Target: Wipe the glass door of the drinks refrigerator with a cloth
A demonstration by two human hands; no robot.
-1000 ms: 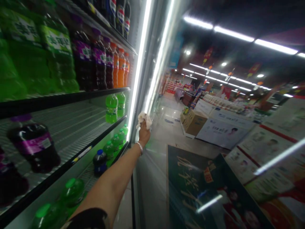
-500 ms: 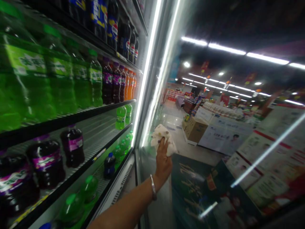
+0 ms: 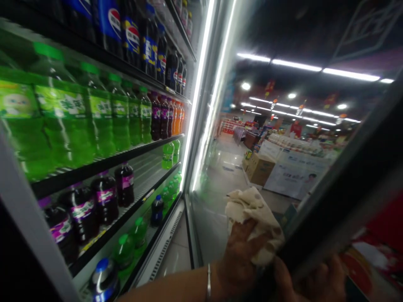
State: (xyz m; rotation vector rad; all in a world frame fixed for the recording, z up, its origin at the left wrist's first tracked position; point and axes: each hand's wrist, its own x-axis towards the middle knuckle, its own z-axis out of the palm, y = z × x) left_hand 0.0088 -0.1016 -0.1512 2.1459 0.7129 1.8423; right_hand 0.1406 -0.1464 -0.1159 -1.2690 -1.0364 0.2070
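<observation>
My left hand (image 3: pixel 241 251), with a silver bangle on its wrist, presses a cream cloth with darker spots (image 3: pixel 252 205) against the inner side of the open glass cooler door (image 3: pixel 214 214). Its fingers spread over the cloth, close to the door's dark outer frame (image 3: pixel 340 180). At the lower right, my right hand (image 3: pixel 310 279) grips that frame, thumb on the near side and fingers partly hidden and blurred behind it.
Left of the door, the lit cooler's shelves (image 3: pixel 110 165) hold green (image 3: pixel 66 121), purple (image 3: pixel 105 197) and cola bottles (image 3: pixel 132 37). Beyond the glass are a cardboard box (image 3: pixel 260 167), a white display counter (image 3: pixel 289 172) and tiled floor.
My left hand and the cloth have moved right and down across the glass, toward the door's outer edge. The view has shifted, bringing the outer frame and my right hand into sight.
</observation>
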